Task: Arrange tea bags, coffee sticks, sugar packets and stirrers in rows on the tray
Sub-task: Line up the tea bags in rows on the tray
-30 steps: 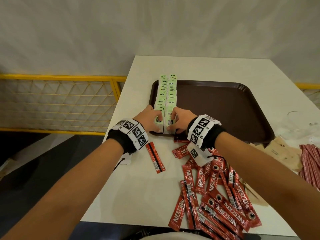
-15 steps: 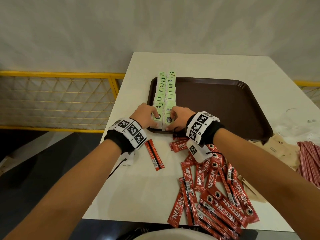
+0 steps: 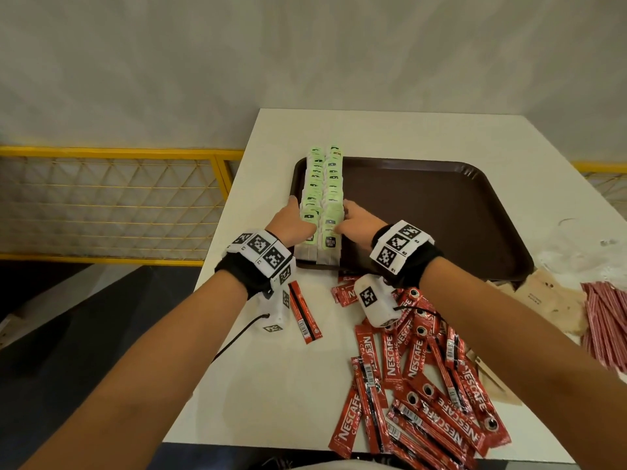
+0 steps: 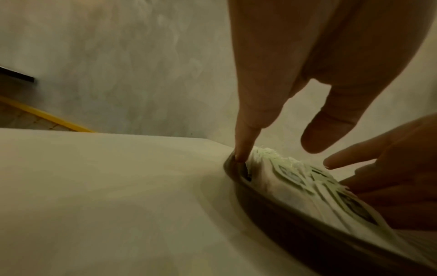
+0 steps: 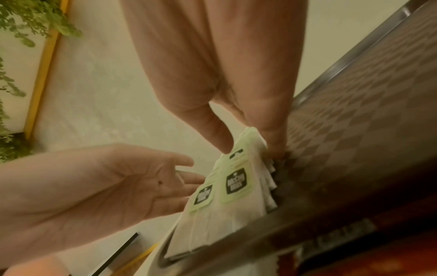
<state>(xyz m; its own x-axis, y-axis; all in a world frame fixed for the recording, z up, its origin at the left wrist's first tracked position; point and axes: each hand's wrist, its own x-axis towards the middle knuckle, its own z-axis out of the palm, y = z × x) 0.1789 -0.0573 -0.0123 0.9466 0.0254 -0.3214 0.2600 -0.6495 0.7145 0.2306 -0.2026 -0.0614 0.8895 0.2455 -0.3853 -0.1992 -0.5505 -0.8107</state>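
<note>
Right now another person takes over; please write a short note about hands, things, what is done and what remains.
Left hand and right hand: open, straight fingers pressing the two tea bag rows from both sides; no grip.
Done: tea bags in two rows at the brown tray's left end.
Left: Nescafe coffee sticks, brown sugar packets, red stirrers, all on the table.
</note>
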